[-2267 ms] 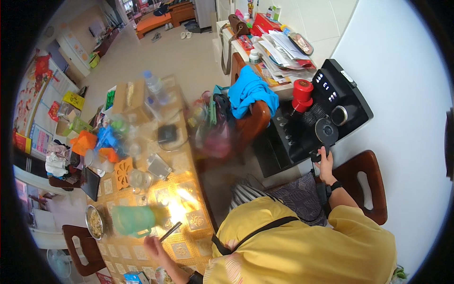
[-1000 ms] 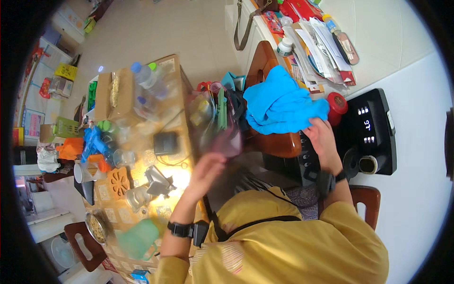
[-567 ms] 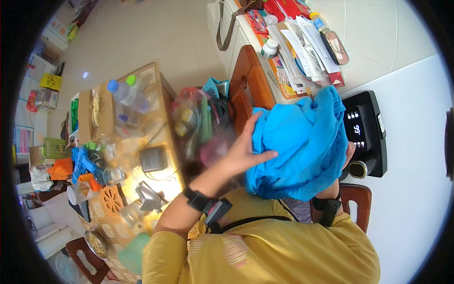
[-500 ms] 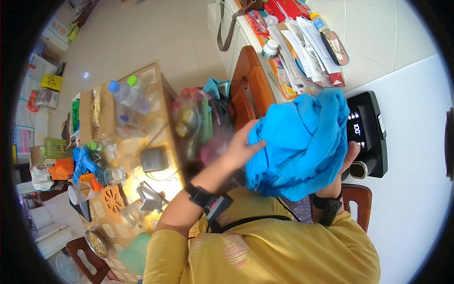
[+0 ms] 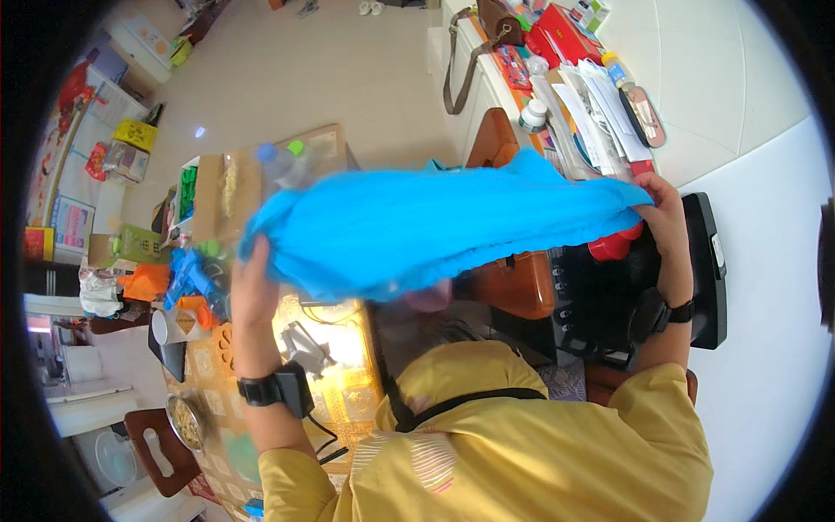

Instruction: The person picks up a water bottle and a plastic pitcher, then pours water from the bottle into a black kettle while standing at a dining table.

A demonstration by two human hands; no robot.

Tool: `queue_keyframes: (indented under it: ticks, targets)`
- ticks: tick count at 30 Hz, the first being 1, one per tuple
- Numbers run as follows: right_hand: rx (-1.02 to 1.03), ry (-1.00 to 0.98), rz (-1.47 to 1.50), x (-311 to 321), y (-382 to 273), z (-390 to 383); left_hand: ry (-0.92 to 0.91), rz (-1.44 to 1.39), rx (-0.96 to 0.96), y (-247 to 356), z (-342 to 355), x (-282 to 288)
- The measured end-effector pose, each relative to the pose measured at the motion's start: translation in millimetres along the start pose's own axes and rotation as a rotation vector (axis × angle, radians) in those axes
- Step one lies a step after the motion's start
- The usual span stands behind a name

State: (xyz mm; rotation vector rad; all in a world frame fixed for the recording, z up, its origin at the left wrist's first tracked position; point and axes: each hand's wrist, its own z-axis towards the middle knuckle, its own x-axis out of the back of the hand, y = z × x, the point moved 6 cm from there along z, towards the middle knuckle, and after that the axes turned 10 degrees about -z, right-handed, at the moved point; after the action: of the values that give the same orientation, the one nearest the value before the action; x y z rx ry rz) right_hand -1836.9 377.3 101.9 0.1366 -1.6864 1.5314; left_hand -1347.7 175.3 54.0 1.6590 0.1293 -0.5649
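A bright blue cloth (image 5: 435,222) hangs stretched wide between my two hands in mid-air, soft and slightly blurred. Its lower edge looks gathered, and I cannot make out what kind of garment or cover it is. Its left end is gripped by my left hand (image 5: 254,283), above the patterned table; part of those fingers is smeared by motion. My right hand (image 5: 666,213) pinches the opposite end between thumb and fingers, in front of the black appliance (image 5: 706,270). Both wrists carry dark strapped devices. The cloth hides the middle of the scene behind it.
The patterned table (image 5: 226,413) on the left bears a metal stand (image 5: 304,348), bottles, a white cup and a bowl. Wooden chair (image 5: 526,283) stands beyond the cloth. Papers (image 5: 600,113), a white bottle (image 5: 533,115) and a red box (image 5: 564,36) crowd the far right counter.
The cloth went from a bunched heap near the right to a long stretched span. My left hand moved left and my right hand moved slightly right, pulling it apart.
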Motion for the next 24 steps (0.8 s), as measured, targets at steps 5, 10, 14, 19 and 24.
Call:
queue_keyframes:
  ticks: [5, 10, 14, 19, 24]
  targets:
    - [0.147, 0.062, 0.280, 29.0, -38.1, 26.9, 0.231, 0.130, -0.105, 47.1, 0.0, 20.1]
    - [-0.043, -0.023, -0.316, -19.8, 15.3, 18.8, 0.152, 0.295, -0.078, 13.1, -9.3, -1.1]
    - [0.167, -0.670, -0.127, -76.8, -85.7, -14.7, 0.085, -0.296, 0.217, -23.1, -17.6, -21.4]
    - [-0.079, -0.663, 1.339, -89.1, -168.8, -21.0, -0.012, 0.373, -0.140, -12.8, -6.3, -17.2]
    - [-0.091, -1.010, 1.302, -127.1, -202.1, -36.9, -0.466, 0.320, -0.014, -26.7, -46.4, -106.9]
